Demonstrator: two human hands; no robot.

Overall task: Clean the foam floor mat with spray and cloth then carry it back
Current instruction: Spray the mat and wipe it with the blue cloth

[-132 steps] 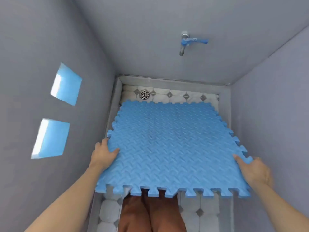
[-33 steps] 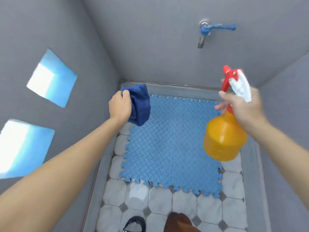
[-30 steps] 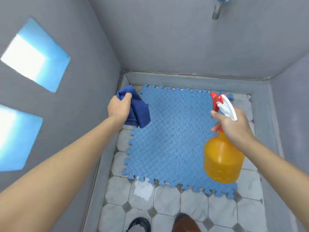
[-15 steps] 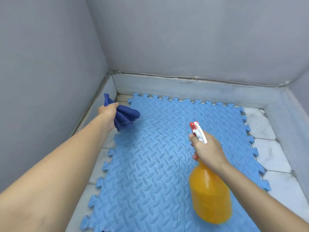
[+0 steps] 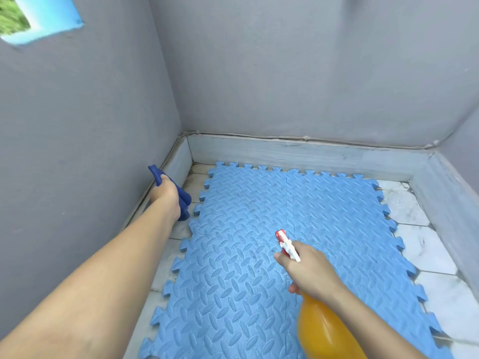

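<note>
At far left, a blue-edged opening (image 5: 39, 19) is cut into the grey wall. The left hand (image 5: 166, 194) has its grip closed around a bunched dark blue cloth (image 5: 181, 200), held near the left wall just beside the mat's left edge. The blue foam mat (image 5: 259, 255) lies flat on the tiled floor (image 5: 427, 247). Over its near right part, the right hand (image 5: 311, 272) grips the neck of an orange spray bottle (image 5: 321, 330), red-and-white nozzle (image 5: 285, 242) pointing far-left.

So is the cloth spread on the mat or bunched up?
Bunched up: the cloth is wadded in the left hand, beside the mat, not on it.
</note>
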